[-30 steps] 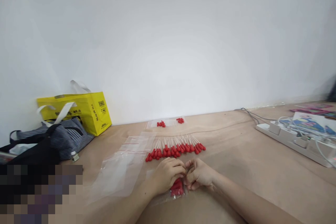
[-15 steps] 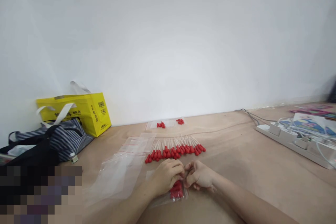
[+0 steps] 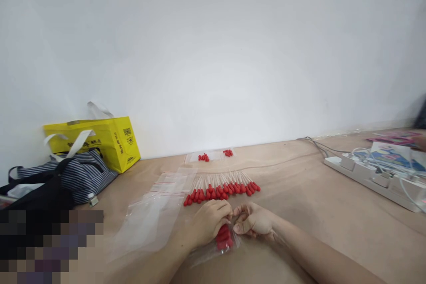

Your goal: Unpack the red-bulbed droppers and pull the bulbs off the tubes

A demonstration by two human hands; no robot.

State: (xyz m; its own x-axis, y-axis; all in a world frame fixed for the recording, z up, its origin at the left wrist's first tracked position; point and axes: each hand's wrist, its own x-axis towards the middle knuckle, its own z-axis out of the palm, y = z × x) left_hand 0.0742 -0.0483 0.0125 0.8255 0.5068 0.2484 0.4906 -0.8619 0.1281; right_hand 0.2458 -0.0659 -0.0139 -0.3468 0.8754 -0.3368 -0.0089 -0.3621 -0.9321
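A clear zip-lock bag point(image 3: 208, 253) lies low in the middle of the view, with several red-tipped sticks point(image 3: 224, 237) inside it. My left hand point(image 3: 213, 219) is closed on the bag's upper edge, fingers bent. Close beside it, my right hand point(image 3: 251, 221) pinches the same bag near its upper right corner, thumb against the fingers. Just beyond both hands, a fanned row of white sticks with red bulb-like ends point(image 3: 221, 191) rests on the table, red ends toward me. Part of the bag is hidden under my left hand.
Flat clear zip-lock bags point(image 3: 153, 213) overlap at left. Filled bags point(image 3: 214, 156) lie by the wall. A yellow tote point(image 3: 124, 146) and a striped bag point(image 3: 88, 177) stand far left. At right are a power strip point(image 3: 369, 182) with cables and some printed sheets point(image 3: 392, 155).
Both hands have shifted only slightly, still on the bag, and more of its red contents shows. A blurred hand now appears at the far right edge.
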